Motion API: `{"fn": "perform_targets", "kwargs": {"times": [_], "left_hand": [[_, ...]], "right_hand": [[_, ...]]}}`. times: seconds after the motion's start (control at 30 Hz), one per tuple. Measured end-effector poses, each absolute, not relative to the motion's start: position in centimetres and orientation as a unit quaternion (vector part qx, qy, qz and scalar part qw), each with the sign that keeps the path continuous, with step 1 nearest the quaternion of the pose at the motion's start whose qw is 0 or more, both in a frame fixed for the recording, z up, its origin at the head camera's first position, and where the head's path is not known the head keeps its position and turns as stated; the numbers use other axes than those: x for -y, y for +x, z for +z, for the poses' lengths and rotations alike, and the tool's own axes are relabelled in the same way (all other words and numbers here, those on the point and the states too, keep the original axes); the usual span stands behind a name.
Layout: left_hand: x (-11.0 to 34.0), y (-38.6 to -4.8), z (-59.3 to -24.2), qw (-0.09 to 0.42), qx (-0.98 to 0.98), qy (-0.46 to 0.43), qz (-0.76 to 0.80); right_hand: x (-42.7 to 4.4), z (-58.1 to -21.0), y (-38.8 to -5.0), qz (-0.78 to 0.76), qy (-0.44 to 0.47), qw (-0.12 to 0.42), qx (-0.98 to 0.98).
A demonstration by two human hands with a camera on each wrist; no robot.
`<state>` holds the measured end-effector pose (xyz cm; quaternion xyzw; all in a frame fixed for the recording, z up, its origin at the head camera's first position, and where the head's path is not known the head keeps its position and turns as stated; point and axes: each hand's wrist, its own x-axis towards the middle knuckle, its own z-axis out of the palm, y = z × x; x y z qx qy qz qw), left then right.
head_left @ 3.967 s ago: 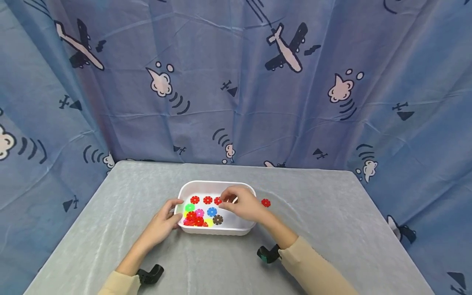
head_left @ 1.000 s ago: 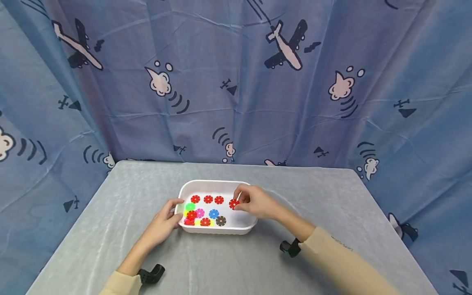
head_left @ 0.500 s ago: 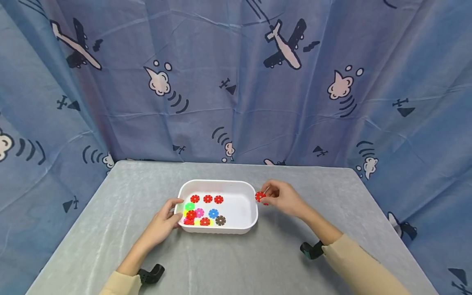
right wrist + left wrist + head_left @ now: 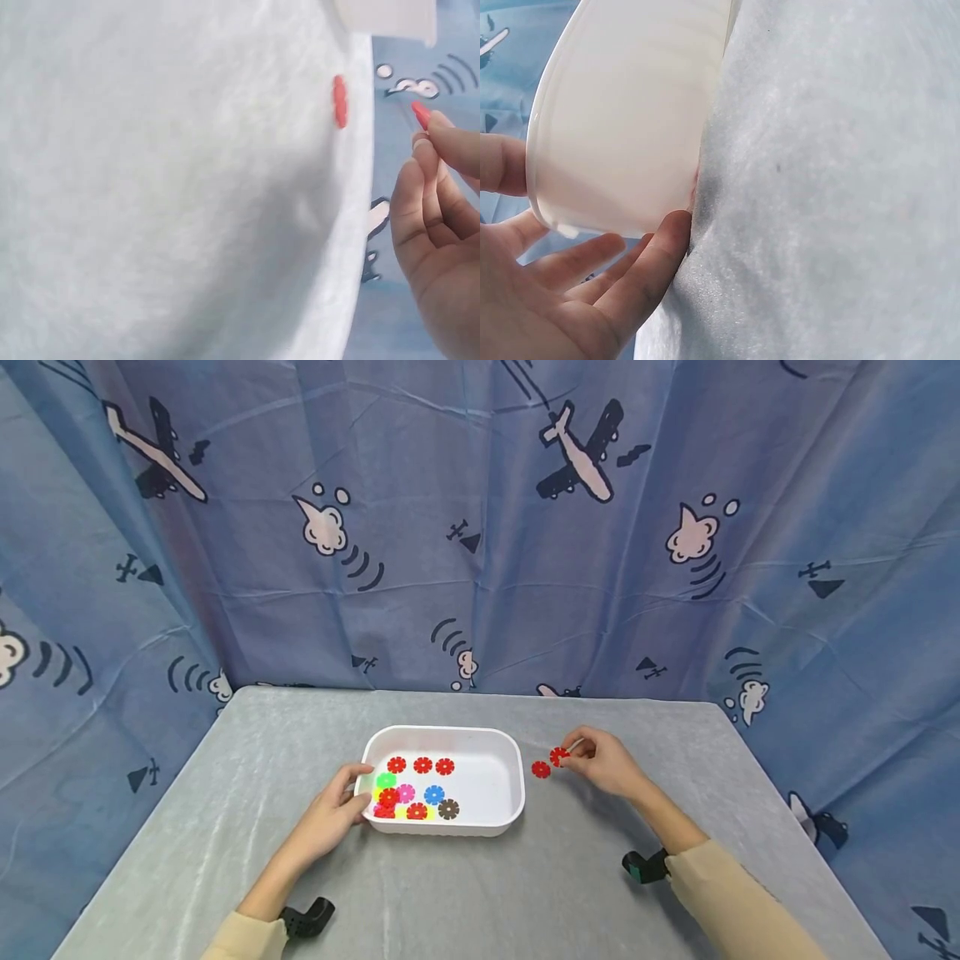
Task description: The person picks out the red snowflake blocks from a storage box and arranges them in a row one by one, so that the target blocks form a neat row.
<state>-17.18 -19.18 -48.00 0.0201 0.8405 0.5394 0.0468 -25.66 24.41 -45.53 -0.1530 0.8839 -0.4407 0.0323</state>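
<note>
A white plastic tray (image 4: 487,781) holds several notched, snowflake-shaped plastic discs, mostly heaped at its left end. Three red discs (image 4: 423,765) lie in a row along the back of its floor; blue (image 4: 434,794) and brown ones (image 4: 448,809) are nearer the front. My left hand (image 4: 330,814) grips the tray's left end, with fingers against the outer wall (image 4: 622,120) and one digit at the rim. Right of the tray, my right hand (image 4: 606,766) pinches a red disc (image 4: 558,757) between thumb and fingertips, above the table. Beside it another red disc (image 4: 541,770) lies flat on the cloth.
A pale grey cloth covers the table (image 4: 450,893). Behind it and at both sides hangs a blue curtain (image 4: 420,527) printed with airplanes. Each wrist carries a black camera mount (image 4: 309,917).
My right hand has lifted a red disc out of the tray and carried it right, past the rim and the disc on the cloth. The left hand keeps its grip on the tray.
</note>
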Motion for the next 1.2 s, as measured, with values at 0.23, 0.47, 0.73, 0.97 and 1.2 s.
{"fn": "perform_targets", "kwargs": {"times": [0.23,0.47,0.73,0.97,1.2], "left_hand": [[19.2,-17.2,-48.1,0.047,-0.84,0.021,0.541],[19.2,-17.2,-48.1,0.049,-0.838,0.02,0.544],[19.1,-17.0,-47.8,0.054,-0.839,0.016,0.541],[19.1,-17.2,-47.8,0.053,-0.839,0.017,0.542],[19.2,-17.3,-48.0,0.053,-0.834,0.022,0.548]], "right_hand": [[-25.0,-47.2,-26.4,-0.433,-0.135,0.057,-0.889],[-25.4,-48.3,-26.7,-0.427,-0.14,0.073,-0.89],[-25.4,-48.5,-27.2,-0.39,-0.141,0.071,-0.907],[-25.6,-48.1,-27.2,-0.377,-0.165,0.047,-0.91],[-25.6,-46.1,-26.3,-0.369,-0.176,0.011,-0.913]]}}
